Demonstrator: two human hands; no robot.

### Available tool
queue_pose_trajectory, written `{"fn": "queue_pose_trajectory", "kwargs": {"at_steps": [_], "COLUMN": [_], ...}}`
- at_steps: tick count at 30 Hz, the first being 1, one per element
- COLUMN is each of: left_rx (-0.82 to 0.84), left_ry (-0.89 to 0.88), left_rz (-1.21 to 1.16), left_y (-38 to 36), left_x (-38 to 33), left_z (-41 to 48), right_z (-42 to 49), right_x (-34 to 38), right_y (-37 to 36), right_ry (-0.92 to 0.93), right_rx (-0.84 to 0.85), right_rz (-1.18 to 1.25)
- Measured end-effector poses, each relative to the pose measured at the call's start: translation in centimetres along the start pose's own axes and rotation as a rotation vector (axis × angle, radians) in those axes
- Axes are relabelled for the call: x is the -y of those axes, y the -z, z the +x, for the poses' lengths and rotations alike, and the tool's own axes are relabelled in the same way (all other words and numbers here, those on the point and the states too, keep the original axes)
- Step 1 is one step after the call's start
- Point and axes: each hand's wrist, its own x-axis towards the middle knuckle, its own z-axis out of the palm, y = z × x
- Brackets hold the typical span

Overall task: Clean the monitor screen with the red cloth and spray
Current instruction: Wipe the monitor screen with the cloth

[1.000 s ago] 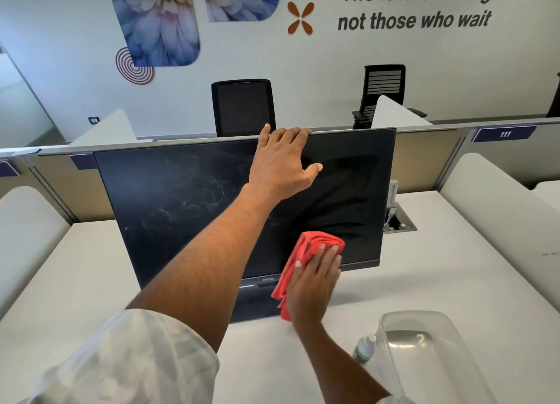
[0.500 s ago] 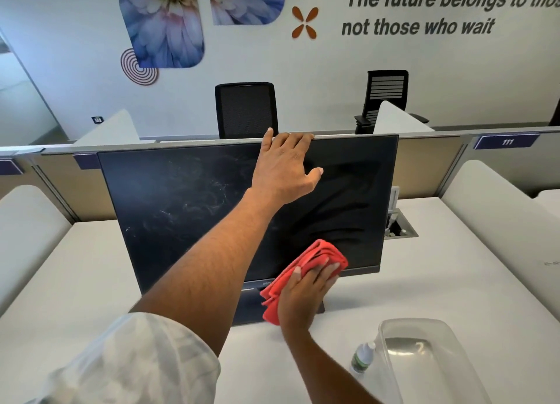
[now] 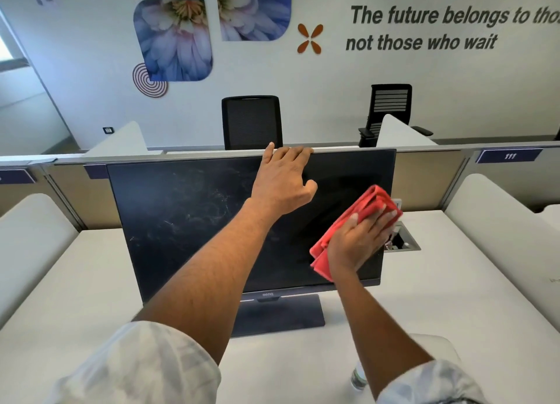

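Observation:
A black monitor (image 3: 194,221) stands on a white desk, its dark screen smeared with pale streaks on the left half. My left hand (image 3: 283,180) grips the monitor's top edge near the middle, fingers hooked over it. My right hand (image 3: 359,240) presses a folded red cloth (image 3: 368,205) flat against the right part of the screen, near the right edge. The spray bottle (image 3: 358,378) stands on the desk close to me, mostly hidden behind my right forearm.
The white desk (image 3: 454,297) has padded side dividers and a cable hatch (image 3: 404,243) right of the monitor. A clear plastic container (image 3: 445,347) peeks out behind my right arm. Two black office chairs (image 3: 251,121) stand beyond the partition.
My right hand has slid the red cloth up and to the right, from the screen's lower edge to its right side. My left hand stays on the top edge. The view has tilted down.

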Motion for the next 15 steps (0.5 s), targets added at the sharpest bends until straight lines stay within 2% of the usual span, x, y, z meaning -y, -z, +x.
{"fn": "queue_pose_trajectory", "kwargs": {"at_steps": [4,7,11,15], "left_rx": [0.011,0.022,0.036,0.078], "left_ry": [0.010,0.016,0.016,0.005], "left_rz": [-0.018,-0.028,-0.031,-0.054], "left_y": [0.1,0.2,0.4,0.8], "left_x": [-0.1,-0.2,-0.5,-0.2], "left_z": [0.0,0.0,0.1,0.2], "right_z": [4.4,4.5,0.5,0.1], "right_x": [4.1,6.3,7.5,7.1], "right_y": [0.2,-0.1,-1.9,-2.2], "right_ry": [0.157,0.260,0.637,0.692], "right_rx": [0.003,-0.001,0.090,0.113], "right_rz": [-0.024,-0.063,-0.219,-0.275]}}
